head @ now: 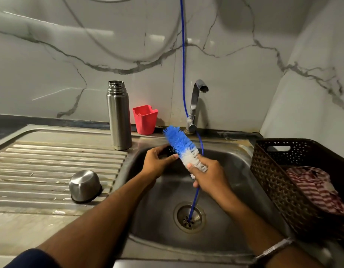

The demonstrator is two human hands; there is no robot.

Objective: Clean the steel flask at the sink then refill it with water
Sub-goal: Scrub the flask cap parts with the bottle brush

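The steel flask (119,117) stands upright and uncapped on the drainboard, just left of the sink basin (235,171). Its steel cup lid (84,186) lies upside down on the ribbed drainboard (41,167). Over the basin my right hand (210,176) grips a blue and white bottle brush (181,147) near its white end, bristles pointing up and left. My left hand (157,161) holds a small dark object (170,151), mostly hidden by its fingers, against the brush. The tap (196,105) stands behind the basin with no water running.
A red plastic holder (145,119) sits by the wall next to the flask. A thin blue hose (183,64) drops from above into the drain (189,216). A dark woven basket (283,180) with a striped cloth (316,188) stands right of the sink.
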